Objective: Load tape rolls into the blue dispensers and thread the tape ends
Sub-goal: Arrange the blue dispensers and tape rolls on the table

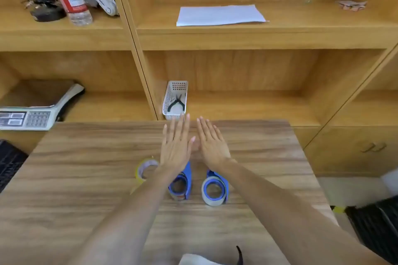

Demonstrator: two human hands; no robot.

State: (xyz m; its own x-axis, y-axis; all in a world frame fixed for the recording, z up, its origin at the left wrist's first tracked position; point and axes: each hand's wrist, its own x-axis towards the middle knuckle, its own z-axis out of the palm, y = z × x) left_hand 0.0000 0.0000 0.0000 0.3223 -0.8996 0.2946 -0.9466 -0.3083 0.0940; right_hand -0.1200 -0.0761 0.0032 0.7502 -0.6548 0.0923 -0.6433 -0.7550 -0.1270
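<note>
Two blue tape dispensers stand side by side on the wooden table [86, 178]. The left dispenser [182, 185] holds a roll and is partly covered by my left forearm. The right dispenser [215, 189] carries a clear tape roll. A loose yellowish tape roll [144, 170] lies flat to the left of them. My left hand [176, 144] and my right hand [212, 142] are stretched out flat, palms down, fingers extended, beyond the dispensers near the table's far edge. Neither hand holds anything.
A white mesh basket [175, 99] with pliers sits on the shelf just past the table. A weighing scale [32, 112] is at the left. A sheet of paper [219, 15] and a bottle [73, 0] lie on upper shelves.
</note>
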